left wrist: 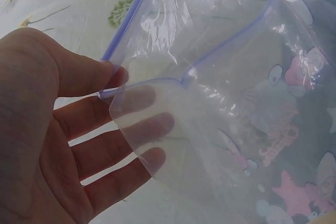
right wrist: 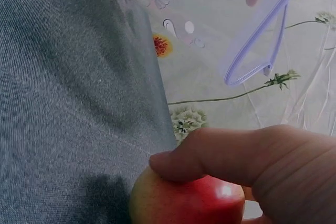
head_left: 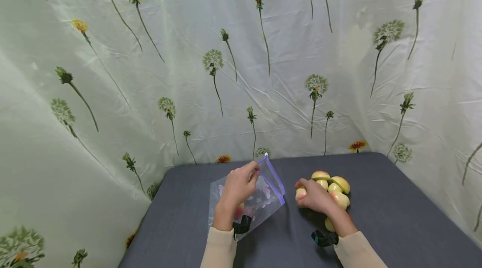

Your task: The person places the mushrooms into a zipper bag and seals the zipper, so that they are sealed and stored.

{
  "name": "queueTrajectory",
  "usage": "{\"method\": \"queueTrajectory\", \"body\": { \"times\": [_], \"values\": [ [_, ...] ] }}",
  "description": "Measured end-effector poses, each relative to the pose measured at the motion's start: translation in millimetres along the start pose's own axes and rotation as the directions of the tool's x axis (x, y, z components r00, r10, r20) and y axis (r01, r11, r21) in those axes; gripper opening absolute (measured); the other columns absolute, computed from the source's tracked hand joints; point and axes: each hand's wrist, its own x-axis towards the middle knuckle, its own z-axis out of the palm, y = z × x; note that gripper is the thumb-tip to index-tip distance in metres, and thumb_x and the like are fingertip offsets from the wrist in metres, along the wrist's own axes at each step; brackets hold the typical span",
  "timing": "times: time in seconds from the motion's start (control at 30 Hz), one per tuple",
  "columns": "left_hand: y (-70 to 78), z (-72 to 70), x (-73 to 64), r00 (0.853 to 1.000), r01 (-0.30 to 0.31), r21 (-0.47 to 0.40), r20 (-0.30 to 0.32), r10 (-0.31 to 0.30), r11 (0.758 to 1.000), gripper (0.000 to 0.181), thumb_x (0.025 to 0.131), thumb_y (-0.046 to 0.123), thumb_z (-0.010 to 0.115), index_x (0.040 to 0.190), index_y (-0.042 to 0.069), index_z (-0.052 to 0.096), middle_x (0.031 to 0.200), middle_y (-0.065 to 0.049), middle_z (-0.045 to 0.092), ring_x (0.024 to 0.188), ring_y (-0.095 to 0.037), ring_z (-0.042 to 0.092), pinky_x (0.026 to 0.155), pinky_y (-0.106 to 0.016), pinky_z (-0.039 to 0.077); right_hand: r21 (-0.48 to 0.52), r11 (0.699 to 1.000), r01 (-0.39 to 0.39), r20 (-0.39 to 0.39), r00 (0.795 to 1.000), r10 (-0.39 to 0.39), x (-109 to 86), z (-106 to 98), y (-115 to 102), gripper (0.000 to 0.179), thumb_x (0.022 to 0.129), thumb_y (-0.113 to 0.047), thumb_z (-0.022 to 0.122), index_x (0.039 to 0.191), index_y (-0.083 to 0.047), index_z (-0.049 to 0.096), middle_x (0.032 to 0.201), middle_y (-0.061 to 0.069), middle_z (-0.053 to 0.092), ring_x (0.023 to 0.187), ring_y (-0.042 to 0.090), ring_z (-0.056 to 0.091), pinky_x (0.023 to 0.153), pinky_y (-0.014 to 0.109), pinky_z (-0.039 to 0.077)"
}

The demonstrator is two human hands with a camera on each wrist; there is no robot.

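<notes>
Head view first: on the far left we've got a stretch of grey tabletop (head_left: 169, 217), with a flowery curtain (head_left: 192, 88) hanging behind it. Moving right, we come to the left hand (head_left: 237, 186), which pinches the purple-edged top of a clear zip bag (head_left: 263, 206). Its wrist cam shows us the other fingers behind the see-through plastic. The bag has pink printed pictures, its purple edges are parted at the mouth, and a reddish lump (head_left: 239, 210) shows through low down; we can't tell if that's inside or behind. There's a black band (head_left: 242, 225) at that wrist too. Next, past a strip of table, the right hand (head_left: 318, 196) has thumb and fingers around a red-and-yellow apple (right wrist: 184, 200), though we can't tell if it's off the table. Just right of that hand sits a cluster of similar apples (head_left: 340, 199), touching or nearly so, with one (head_left: 329, 224) nearer us, partly hidden by the forearm.
</notes>
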Motion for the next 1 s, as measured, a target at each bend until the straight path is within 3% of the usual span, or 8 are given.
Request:
{"method": "queueTrajectory", "body": {
  "times": [0.1,0.33,0.63,1.0],
  "values": [
    [-1.0,0.3,0.0,1.000,0.003,0.011,0.003,-0.003,1.000,0.005,0.101,0.020,0.062,0.104,0.020,0.067,0.077,0.011,0.061,0.047,-0.005,0.035,0.046,-0.024,0.031,0.016,1.000,-0.003,0.003,1.000,0.003,2.1,0,-1,0.054,0.061,-0.008,0.081,0.112,-0.005,0.064,0.093,0.005,0.064,0.074,0.019,0.052,0.067,0.037,0.045],
    [-2.0,0.3,0.2,1.000,-0.008,0.022,-0.003,0.008,1.000,0.005,0.101,0.019,0.062,0.104,0.019,0.066,0.079,0.010,0.063,0.048,-0.005,0.036,0.046,-0.024,0.032,0.016,1.000,-0.011,0.017,1.000,0.010,3.2,-4,-5,0.065,0.059,-0.008,0.082,0.121,-0.002,0.064,0.103,0.010,0.061,0.086,0.023,0.052,0.073,0.040,0.045],
    [-2.2,-1.1,0.9,0.999,-0.031,0.026,-0.014,0.031,0.999,0.005,0.101,0.019,0.062,0.104,0.018,0.067,0.080,0.010,0.064,0.049,-0.006,0.037,0.046,-0.024,0.031,0.046,0.999,0.015,-0.004,1.000,-0.015,4.7,-6,-4,0.067,0.057,-0.009,0.086,0.119,-0.002,0.063,0.100,0.007,0.062,0.084,0.022,0.054,0.074,0.040,0.045],
    [1.4,-0.9,0.9,1.000,-0.028,0.025,0.004,0.028,0.999,0.006,0.101,0.018,0.062,0.104,0.019,0.067,0.081,0.010,0.065,0.050,-0.005,0.037,0.048,-0.024,0.033,0.067,0.998,-0.018,0.001,1.000,0.018,0.5,-11,-5,0.071,0.061,-0.010,0.090,0.126,-0.004,0.063,0.110,0.013,0.059,0.088,0.024,0.054,0.074,0.042,0.045]
  ]
}}
